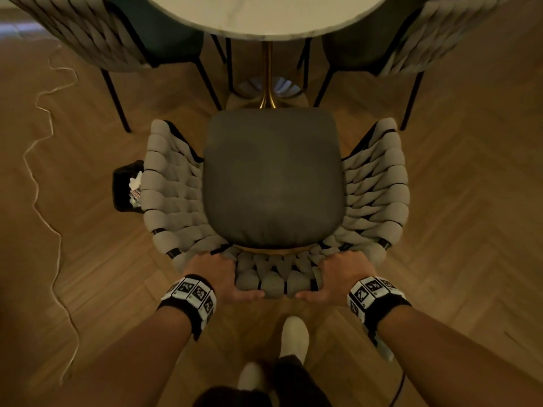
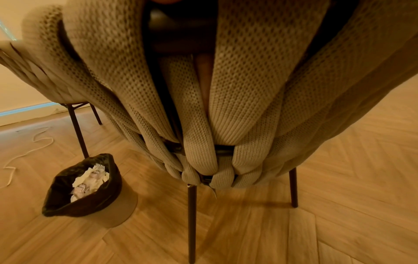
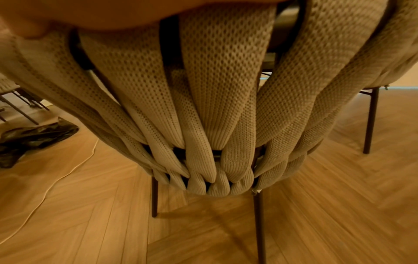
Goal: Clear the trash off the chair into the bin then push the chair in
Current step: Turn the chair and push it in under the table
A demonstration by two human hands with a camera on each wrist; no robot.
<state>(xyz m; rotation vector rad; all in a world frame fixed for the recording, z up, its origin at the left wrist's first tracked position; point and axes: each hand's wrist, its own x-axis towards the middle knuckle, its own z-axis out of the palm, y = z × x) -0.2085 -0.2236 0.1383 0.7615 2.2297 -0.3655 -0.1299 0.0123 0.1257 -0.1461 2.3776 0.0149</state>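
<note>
The chair [image 1: 273,177] has a dark grey seat cushion and a woven beige rope back [image 2: 248,89], also close up in the right wrist view [image 3: 203,107]. It stands in front of the round marble table [image 1: 264,16], its seat bare. My left hand [image 1: 220,277] grips the top of the backrest on the left, fingers curled over the rim. My right hand [image 1: 338,277] grips it on the right the same way. The small bin [image 2: 90,189] with a black liner stands on the floor left of the chair [image 1: 126,186], with crumpled white trash [image 2: 90,180] inside.
Two matching chairs [image 1: 97,39] [image 1: 426,39] are tucked at the table's far sides. The table's gold pedestal [image 1: 267,77] is just beyond the seat. A white cord [image 1: 44,177] snakes across the wood floor at left. A black bag [image 3: 29,137] lies on the floor.
</note>
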